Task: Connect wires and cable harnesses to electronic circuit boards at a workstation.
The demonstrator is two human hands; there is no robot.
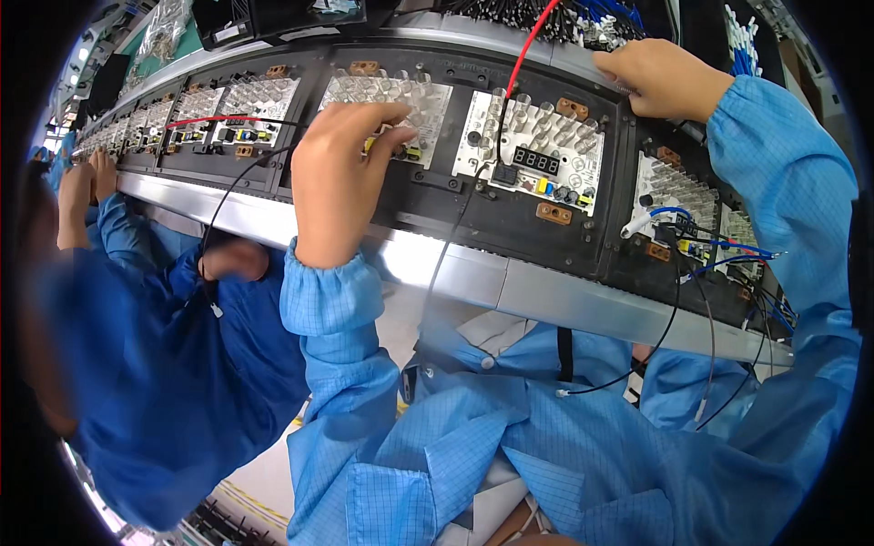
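My left hand (339, 177) hangs over the lower edge of a white circuit board with clear cylindrical parts (428, 102). Its thumb and forefinger are bent with a gap between them, and nothing shows in it. Out to the right, my right hand (669, 80) is at the far metal rail, beside bundles of black wires (510, 25). Its fingers are curled, and what they hold, if anything, is hidden. Between my hands lies another white circuit board (587, 173) with a dark digit display (536, 161). A red wire (528, 45) rises from this board, and a black wire hangs from it.
Black carrier trays (401, 202) with boards stand in a row along a metal-edged line (546, 291). Blue and black wires with white ends (669, 218) lie over the right-hand board. At left, a co-worker in a dark blue sleeve (164, 337) leans close to the line.
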